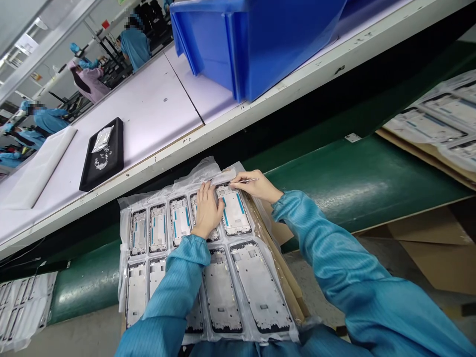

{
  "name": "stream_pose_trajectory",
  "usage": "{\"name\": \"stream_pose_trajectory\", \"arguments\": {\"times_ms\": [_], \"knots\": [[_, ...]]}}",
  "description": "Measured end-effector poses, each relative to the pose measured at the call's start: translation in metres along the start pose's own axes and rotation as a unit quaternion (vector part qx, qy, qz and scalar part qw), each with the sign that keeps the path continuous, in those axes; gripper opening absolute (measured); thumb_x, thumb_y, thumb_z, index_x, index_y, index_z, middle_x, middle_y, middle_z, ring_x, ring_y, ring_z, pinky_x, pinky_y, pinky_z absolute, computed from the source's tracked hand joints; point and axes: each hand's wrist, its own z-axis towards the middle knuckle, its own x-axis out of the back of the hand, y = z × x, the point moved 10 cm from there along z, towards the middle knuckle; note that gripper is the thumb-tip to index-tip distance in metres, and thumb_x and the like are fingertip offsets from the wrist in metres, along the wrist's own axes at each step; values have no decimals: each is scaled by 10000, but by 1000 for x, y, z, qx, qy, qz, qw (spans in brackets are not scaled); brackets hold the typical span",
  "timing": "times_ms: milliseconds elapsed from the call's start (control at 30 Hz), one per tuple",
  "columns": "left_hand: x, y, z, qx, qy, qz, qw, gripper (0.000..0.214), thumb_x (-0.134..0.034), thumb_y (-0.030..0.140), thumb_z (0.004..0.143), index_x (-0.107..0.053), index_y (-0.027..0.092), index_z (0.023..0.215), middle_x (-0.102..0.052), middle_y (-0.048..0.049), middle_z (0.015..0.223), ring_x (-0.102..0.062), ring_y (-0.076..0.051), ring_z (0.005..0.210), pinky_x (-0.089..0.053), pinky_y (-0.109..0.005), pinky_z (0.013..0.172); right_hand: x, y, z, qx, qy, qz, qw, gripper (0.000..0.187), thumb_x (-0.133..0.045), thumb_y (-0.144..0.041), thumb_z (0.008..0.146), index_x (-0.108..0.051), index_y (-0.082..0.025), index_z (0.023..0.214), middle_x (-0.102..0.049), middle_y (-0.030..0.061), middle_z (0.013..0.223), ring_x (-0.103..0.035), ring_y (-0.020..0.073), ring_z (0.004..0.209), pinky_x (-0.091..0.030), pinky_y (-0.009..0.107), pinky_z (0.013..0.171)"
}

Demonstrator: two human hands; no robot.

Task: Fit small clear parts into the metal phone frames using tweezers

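Observation:
A plastic tray (147, 258) holds several metal phone frames in two rows, some with blue strips. My left hand (207, 210) lies flat on the upper row, fingers stretched out, partly covering one phone frame and touching the edge of the top right phone frame (235, 213). In my right hand (258, 184) is a thin metal tool that looks like tweezers (243, 181), pinched between the fingers. Its tip is at the upper edge of that same frame, too small to make out clearly.
Beyond the tray runs a white bench (148, 109) with a blue bin (256, 44) and a black tray (119, 158) holding a pouch and small clear bits. More frame trays (427, 119) lie on the green conveyor belt (334, 173). Several people work in the background.

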Motion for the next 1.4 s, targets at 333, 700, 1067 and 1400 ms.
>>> {"name": "stream_pose_trajectory", "arguments": {"times_ms": [333,700,1067,1400], "knots": [[3,7,1,-1,-19,34,999,442,-406,235,980,-499,151,1404,-390,-189,1564,-266,-346,1516,-275,-570,1222,-2,-4,0,14,-13,-7,1000,224,-713,-399,849,-769,-188,795,-776,43,775,-715,211,740,-541,293,687],[3,10,3,-4,-27,70,997,461,-423,215,968,-537,152,1410,-396,-203,1553,-284,-367,1503,-296,-572,1208,-1,-6,-1,37,-13,-40,998,238,-699,-410,864,-766,-190,802,-775,43,775,-703,206,718,-533,299,685],[-1,10,9,-5,-32,99,995,466,-471,201,925,-549,183,1384,-467,-182,1507,-356,-385,1458,-337,-599,1169,-2,-11,-3,38,2,-49,998,265,-676,-425,880,-759,-193,782,-784,50,781,-712,211,724,-541,302,690],[-4,20,20,31,-80,169,982,409,-537,224,912,-583,155,1312,-534,-234,1389,-477,-407,1317,-417,-595,1062,26,-12,-27,-14,91,-14,996,363,-749,-561,798,-762,-198,771,-789,77,805,-741,260,775,-598,365,735]]}}
